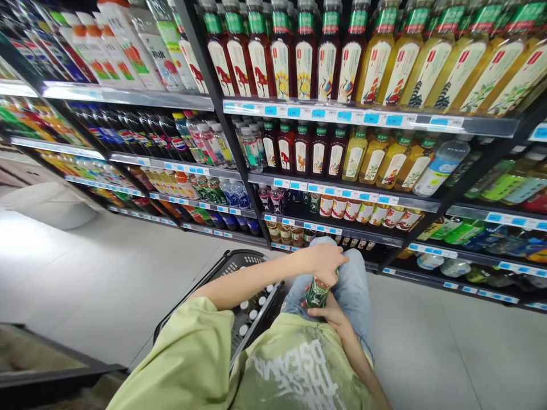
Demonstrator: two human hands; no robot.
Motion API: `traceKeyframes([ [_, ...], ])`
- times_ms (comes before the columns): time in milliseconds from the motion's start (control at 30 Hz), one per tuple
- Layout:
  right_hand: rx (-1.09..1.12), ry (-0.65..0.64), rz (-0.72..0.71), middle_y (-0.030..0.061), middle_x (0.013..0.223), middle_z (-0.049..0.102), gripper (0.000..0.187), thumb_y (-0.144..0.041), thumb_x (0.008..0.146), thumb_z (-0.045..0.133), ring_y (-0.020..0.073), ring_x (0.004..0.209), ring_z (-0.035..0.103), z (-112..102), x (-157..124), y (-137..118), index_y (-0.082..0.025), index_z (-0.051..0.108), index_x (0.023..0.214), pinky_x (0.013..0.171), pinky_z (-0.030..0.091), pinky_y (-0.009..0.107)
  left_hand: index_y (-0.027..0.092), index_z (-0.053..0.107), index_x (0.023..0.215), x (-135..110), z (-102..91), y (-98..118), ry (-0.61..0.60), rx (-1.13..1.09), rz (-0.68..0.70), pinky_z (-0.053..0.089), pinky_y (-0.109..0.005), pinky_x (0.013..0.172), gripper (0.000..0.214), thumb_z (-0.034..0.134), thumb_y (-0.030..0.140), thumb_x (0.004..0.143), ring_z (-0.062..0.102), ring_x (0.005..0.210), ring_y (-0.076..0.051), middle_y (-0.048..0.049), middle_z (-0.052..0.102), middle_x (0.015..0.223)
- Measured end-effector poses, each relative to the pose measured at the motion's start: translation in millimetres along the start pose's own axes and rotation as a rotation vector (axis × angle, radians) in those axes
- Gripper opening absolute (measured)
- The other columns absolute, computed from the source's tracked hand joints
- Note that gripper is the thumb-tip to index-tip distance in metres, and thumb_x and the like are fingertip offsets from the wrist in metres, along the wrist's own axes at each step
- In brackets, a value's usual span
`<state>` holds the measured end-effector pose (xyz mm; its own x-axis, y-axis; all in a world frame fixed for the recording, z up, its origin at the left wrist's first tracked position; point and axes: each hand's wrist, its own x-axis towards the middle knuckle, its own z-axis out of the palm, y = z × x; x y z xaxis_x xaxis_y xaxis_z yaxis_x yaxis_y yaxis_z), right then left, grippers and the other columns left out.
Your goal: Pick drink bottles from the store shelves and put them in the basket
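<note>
Lower centre: left hand (328, 263) curls over green bottle (317, 293), right hand (332, 313) cups it; handling, seemingly, calls for steadiness next!

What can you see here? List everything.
Shelving: several bays, black, across the top
Price labels: many, blue and white, shelf edges
Dark red bottles: many, upper middle shelves
Yellow bottles: many, right of those
White bottles: several, upper left
Other drinks: many, mixed colours, remaining shelves
Pale rounded object: one, far left
Dark-edged object: one, lower left
Floor: one, pale grey, below
Basket: one, black, left of centre
White-capped bottles: several, in the basket
Green drink: one, centre
Shirt: one, yellow-green, bottom centre
Jeans: one pair, light blue, centre
Left hand: one, at the drink's top
Right hand: one, around its base
</note>
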<state>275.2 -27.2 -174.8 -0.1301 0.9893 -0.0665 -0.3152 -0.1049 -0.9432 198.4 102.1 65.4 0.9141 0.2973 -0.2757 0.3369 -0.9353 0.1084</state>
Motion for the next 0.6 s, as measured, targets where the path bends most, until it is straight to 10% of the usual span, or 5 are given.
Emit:
traceKeyframes([
  [433, 0.121, 0.204, -0.077, 0.0071, 0.093, 0.077, 0.024, -0.044, 0.088, 0.070, 0.0195, 0.066, 0.072, -1, -1, 2, -0.023, 0.066, 0.100, 0.051, 0.050, 0.024, 0.019, 0.070, 0.121, 2, -0.4, -67, 0.188, -0.293, 0.216, 0.050, -0.030, 0.099, 0.035, 0.066, 0.023, 0.086, 0.069, 0.111, -0.025, -0.0104, 0.069, 0.124],
  [600, 0.129, 0.134, 0.000, 0.0073, 0.071, 0.069, 0.089, -0.064, 0.108, 0.003, 0.0060, 0.035, 0.039, -17, 6, -7, -0.012, 0.071, 0.084, 0.041, 0.037, 0.020, 0.019, 0.074, 0.107, 4, 5.2, -78, 0.254, -0.319, 0.118, 0.049, -0.028, 0.080, 0.025, 0.065, 0.041, 0.098, 0.069, 0.087, -0.021, -0.0061, 0.074, 0.096],
])
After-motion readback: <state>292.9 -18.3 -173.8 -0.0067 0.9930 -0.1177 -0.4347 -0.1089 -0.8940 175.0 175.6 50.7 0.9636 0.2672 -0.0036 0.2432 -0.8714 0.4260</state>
